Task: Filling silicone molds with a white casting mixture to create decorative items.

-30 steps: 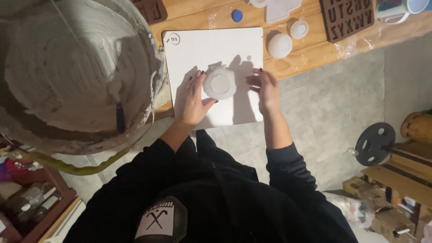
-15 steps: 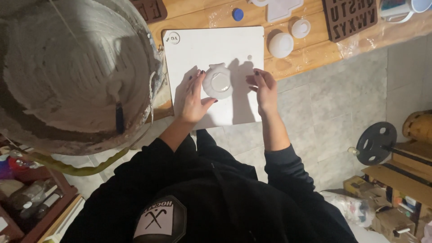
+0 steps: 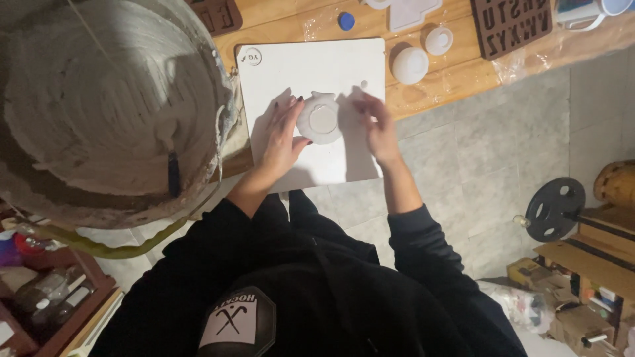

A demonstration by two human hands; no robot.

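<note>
Round white mould (image 3: 319, 121) lies flat at centre of white board (image 3: 311, 73), board resting on wooden tabletop (image 3: 456, 69).

Left hand (image 3: 283, 135) at mould's 8 o'clock: palm down, fingers spread, thumb and fingertips touching rim, likely steadying it.

Right hand (image 3: 376, 122) at 3 o'clock: fingers curled, tips pinching rim edge. Both forearms angle inward from the black sleeves, wrists low over board.

Two small white discs (image 3: 410, 65) at 2 o'clock; brown letter mould (image 3: 510, 23) beyond; large grey-caked bucket (image 3: 99, 99) at 9 o'clock.
</note>
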